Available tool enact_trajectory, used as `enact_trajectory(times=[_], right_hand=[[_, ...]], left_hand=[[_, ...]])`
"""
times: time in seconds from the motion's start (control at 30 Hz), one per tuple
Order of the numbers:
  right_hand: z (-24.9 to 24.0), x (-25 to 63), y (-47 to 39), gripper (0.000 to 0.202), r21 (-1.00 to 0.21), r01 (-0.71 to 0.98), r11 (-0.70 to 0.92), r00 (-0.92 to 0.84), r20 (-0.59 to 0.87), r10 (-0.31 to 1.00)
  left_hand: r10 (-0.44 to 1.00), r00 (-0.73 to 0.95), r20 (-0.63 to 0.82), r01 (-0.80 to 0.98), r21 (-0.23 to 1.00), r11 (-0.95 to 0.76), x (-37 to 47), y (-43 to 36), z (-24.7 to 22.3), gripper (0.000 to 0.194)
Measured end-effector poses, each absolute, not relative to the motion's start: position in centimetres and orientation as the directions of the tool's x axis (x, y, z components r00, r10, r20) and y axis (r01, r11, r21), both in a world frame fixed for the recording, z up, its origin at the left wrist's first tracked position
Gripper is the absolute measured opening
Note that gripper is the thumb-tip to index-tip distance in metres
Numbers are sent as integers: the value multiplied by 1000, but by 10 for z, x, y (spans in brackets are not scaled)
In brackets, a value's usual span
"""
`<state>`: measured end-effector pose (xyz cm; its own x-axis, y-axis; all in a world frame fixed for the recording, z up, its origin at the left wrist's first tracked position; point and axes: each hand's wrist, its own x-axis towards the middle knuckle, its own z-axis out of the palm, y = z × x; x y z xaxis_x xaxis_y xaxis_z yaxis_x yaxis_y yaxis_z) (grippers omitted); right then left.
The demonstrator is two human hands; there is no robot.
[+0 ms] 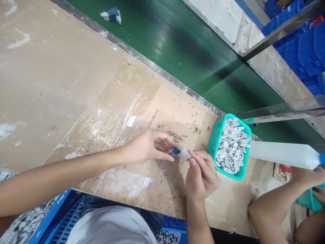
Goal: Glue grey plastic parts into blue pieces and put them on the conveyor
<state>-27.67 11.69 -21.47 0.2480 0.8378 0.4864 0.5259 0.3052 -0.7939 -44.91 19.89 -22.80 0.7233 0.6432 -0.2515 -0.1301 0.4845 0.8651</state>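
Over the worn tabletop, my left hand [154, 145] pinches a small dark blue plastic part [174, 152] between thumb and fingers. Close to it, my right hand [201, 173] grips a small white plastic piece [185, 152] by its outer end. The white piece points at the dark part, and their near ends almost meet; whether they touch I cannot tell. A teal basket [212, 139], heaped with white and grey pieces [232, 145], stands just right of my right hand.
Beyond the table [76, 78] runs a green conveyor belt [152, 37] carrying a blue-and-white part [111, 15]. At right, a co-worker's arm [276, 203] reaches near a white bottle [281, 154]. Blue crates [302, 51] stack behind; a blue crate [63, 206] of pieces sits lower left.
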Motion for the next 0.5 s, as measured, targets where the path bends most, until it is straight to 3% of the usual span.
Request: enact_trajectory(times=[0.5], right_hand=[[-208,-272,115,42,-788,519,330,76,427,901]], left_hand=[[627,732,-268,-172,817,551,-451,197,-218,32]])
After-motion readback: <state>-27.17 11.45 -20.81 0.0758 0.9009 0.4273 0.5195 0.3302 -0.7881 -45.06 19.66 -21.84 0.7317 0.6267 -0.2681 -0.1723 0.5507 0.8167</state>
